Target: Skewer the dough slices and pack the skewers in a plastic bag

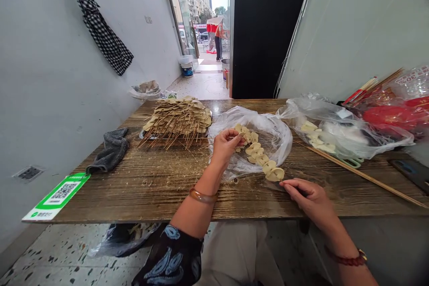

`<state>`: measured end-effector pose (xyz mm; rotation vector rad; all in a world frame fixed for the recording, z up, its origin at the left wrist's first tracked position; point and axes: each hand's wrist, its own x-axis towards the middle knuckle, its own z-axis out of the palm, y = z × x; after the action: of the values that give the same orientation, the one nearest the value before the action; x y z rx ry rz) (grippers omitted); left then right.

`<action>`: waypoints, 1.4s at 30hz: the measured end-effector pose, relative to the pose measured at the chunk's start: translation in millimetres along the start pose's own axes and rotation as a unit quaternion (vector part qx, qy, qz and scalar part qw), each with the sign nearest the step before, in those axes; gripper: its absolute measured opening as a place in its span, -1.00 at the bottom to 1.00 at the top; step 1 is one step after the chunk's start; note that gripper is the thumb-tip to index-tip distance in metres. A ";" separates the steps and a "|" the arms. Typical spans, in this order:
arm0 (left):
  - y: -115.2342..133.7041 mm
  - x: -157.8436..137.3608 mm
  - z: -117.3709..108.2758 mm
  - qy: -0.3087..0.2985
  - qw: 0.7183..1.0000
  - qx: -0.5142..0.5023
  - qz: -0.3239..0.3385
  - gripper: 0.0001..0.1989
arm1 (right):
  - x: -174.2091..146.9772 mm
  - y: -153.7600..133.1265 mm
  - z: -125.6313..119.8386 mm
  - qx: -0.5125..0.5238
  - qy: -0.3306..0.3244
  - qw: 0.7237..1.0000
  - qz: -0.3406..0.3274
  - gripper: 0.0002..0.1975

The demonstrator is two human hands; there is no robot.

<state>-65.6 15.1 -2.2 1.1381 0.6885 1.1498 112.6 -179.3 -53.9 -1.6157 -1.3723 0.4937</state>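
A skewer threaded with thin pale-yellow round slices (263,159) slants between my two hands over the table. My left hand (228,144) pinches at its upper end; the fingers hide the exact grip. My right hand (306,194) is closed at the lower end, thumb and forefinger together just beyond the last slice. Beneath the skewer lies an open clear plastic bag (283,140), with loose slices (250,134) in it near my left fingertips. A large heap of filled skewers (181,118) sits on a tray left of the bag, sticks pointing toward me.
Long bare sticks (365,172) lie at the right beside another plastic bag (378,140) containing slices. A phone (410,172) rests at the right edge. Grey cloth (112,149) and a QR-code card (58,196) are at the left. A bag (125,237) sits under the table.
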 end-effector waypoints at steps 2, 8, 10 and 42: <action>0.1 -0.7 0.8 -0.002 1.000 0.009 -0.001 -0.72 | 0.4 -1.1 -0.1 -0.001 0.003 1.000 0.002 -0.78; 1.3 -2.8 2.3 -0.026 0.999 0.020 -0.014 -0.76 | 0.5 -3.8 -0.6 -0.004 -0.002 1.000 -0.002 -0.78; 1.8 -2.5 1.4 -0.032 0.999 0.012 -0.018 -0.75 | 0.2 -3.3 -0.3 -0.005 0.001 1.000 0.001 -0.78; -3.3 0.3 -2.0 -0.021 0.997 -0.041 -0.059 -0.61 | -0.8 -3.7 -0.8 -0.016 0.003 1.000 -0.004 -0.76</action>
<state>-66.2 16.0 -5.9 1.0351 0.6620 1.0425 111.0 -180.5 -50.5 -1.6346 -1.3881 0.4634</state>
